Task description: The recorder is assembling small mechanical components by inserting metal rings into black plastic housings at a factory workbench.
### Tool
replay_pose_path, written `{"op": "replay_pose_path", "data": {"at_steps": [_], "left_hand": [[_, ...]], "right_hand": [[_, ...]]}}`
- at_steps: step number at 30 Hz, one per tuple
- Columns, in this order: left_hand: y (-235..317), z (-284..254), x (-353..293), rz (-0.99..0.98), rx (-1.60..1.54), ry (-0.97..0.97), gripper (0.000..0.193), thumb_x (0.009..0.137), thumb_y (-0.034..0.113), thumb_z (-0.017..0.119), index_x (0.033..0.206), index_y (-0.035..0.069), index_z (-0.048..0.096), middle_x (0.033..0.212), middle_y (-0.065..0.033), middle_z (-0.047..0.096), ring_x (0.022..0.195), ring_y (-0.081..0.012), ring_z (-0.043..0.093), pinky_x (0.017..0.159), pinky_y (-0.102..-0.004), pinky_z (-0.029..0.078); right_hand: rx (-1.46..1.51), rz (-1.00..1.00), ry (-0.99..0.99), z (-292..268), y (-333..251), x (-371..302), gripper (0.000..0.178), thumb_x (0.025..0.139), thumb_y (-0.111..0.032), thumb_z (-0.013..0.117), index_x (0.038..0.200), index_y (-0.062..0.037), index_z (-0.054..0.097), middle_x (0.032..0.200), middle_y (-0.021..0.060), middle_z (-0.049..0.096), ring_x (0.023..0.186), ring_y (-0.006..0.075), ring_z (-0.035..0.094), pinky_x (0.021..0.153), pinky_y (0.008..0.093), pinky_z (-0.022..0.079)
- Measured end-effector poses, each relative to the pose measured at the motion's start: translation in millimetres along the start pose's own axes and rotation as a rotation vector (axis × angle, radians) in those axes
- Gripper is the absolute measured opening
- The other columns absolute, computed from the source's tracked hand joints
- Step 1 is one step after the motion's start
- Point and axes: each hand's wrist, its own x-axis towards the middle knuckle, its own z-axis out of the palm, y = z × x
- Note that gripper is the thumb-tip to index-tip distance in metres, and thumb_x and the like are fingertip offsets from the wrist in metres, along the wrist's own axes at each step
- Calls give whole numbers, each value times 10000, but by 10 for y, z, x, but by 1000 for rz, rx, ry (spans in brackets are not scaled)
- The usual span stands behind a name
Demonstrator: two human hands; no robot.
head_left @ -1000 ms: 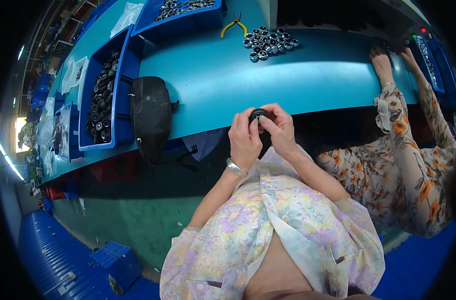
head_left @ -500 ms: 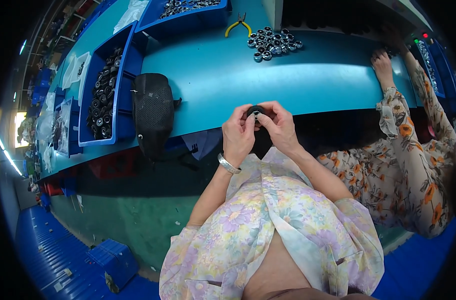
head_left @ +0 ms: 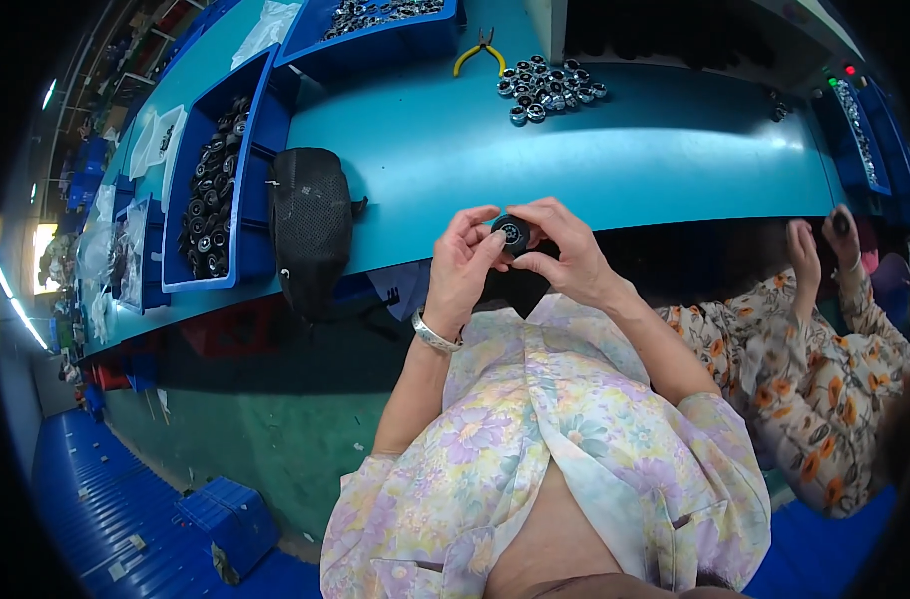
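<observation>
In front of my chest, just off the table's near edge, a small black wheel (head_left: 512, 236) is held up with its flat, ringed face showing. My left hand (head_left: 463, 262) pinches it between thumb and fingers from the left. From the other side, my right hand (head_left: 573, 252) closes round it, forefinger along the top and thumb near the lower rim. The fingers hide the wheel's back and part of its edge.
Left on the turquoise table (head_left: 425, 170) are a black mesh pouch (head_left: 313, 225) and a blue bin (head_left: 237, 215) of black wheels. Yellow-handled pliers (head_left: 480, 55) lie beside shiny metal parts (head_left: 550, 88). At right, a co-worker's hand (head_left: 840, 235) holds a dark part.
The black wheel has been turned so its flat face shows; my hands have shifted, the left slightly leftward. The co-worker's hands have moved back from the table toward the body.
</observation>
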Motion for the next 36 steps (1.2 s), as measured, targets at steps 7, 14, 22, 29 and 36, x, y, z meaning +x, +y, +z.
{"op": "replay_pose_path", "data": {"at_steps": [7,14,22,29,36], "left_hand": [[29,23,-73,11,-24,-29,347,893,47,618,1210,-25,495,847,-24,587,727,-70,548,662,-212,468],[-69,7,-60,-62,-287,-9,342,886,55,634,1195,-16,507,913,-34,602,742,-77,565,666,-207,480],[-45,58,-130,9,-154,-14,310,882,25,621,1170,-17,515,1019,-83,614,853,-117,616,756,-240,530],[-117,53,-211,147,21,-22,181,874,-37,606,1037,-14,533,982,-76,623,866,-108,618,738,-262,555],[-113,59,-185,34,-158,10,207,886,20,628,1068,-12,534,975,-84,631,853,-118,630,716,-255,564]], "right_hand": [[-115,-51,2,7,-114,-5,465,726,-39,747,1146,-11,550,975,129,574,777,234,593,661,320,512],[-48,-22,62,71,-27,-63,453,730,-58,757,1127,3,548,961,123,576,797,230,606,673,317,520],[438,299,169,153,22,-209,337,850,-51,681,1149,24,547,941,69,603,848,122,615,755,248,531],[643,366,212,271,-105,-247,222,874,23,593,1092,41,554,943,81,610,833,125,629,749,259,542],[420,305,155,175,-11,-251,334,836,36,614,1162,19,544,995,87,552,844,149,628,764,267,543]]}}
